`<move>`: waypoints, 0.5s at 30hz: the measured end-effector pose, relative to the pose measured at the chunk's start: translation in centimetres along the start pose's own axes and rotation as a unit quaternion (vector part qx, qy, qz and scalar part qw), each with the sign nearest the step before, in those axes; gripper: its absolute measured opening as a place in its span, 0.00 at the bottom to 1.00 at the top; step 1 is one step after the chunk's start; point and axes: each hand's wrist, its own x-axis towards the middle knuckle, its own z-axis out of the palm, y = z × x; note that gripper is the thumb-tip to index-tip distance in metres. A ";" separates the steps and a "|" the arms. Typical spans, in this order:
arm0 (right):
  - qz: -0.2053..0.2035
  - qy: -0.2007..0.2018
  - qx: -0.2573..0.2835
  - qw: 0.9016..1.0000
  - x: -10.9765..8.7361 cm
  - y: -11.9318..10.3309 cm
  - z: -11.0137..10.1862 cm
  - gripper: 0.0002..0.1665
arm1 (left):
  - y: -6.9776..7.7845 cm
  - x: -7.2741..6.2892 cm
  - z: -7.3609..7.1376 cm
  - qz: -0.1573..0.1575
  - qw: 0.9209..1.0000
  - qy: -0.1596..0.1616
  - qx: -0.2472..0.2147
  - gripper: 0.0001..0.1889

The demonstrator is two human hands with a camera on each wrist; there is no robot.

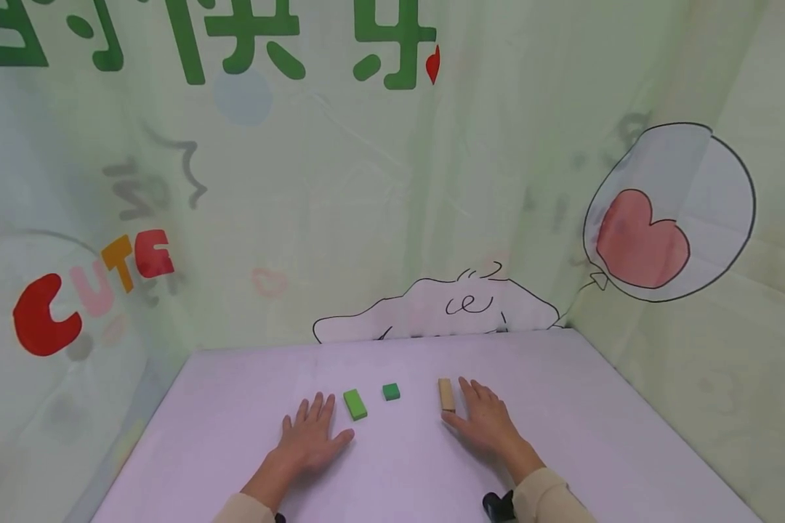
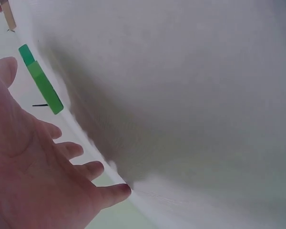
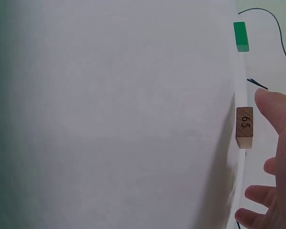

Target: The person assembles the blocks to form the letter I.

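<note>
Right of the dark green block [image 1: 391, 392], I see a wooden block [image 1: 446, 394] just beside the right hand [image 1: 487, 421], its fingers spread wide, gripping nothing. The wood looks tan, with dark digits on one face. Left of the dark green block, a longer lime block [image 1: 355, 404] lies before the splayed, unladen left hand [image 1: 307, 439].
</note>
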 end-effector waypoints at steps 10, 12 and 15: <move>-0.001 0.003 0.008 1.000 0.3 -0.5 0.0 0.50 | 0.6 0.4 0.0 0.008 1.000 0.004 0.007 0.47; 0.001 0.001 0.011 1.000 0.4 -0.7 -0.1 0.50 | 0.7 0.5 0.1 0.008 1.000 0.003 0.007 0.47; 0.003 -0.002 0.007 1.000 0.4 -0.7 -0.1 0.50 | 0.8 0.7 0.1 0.006 1.000 0.000 0.006 0.47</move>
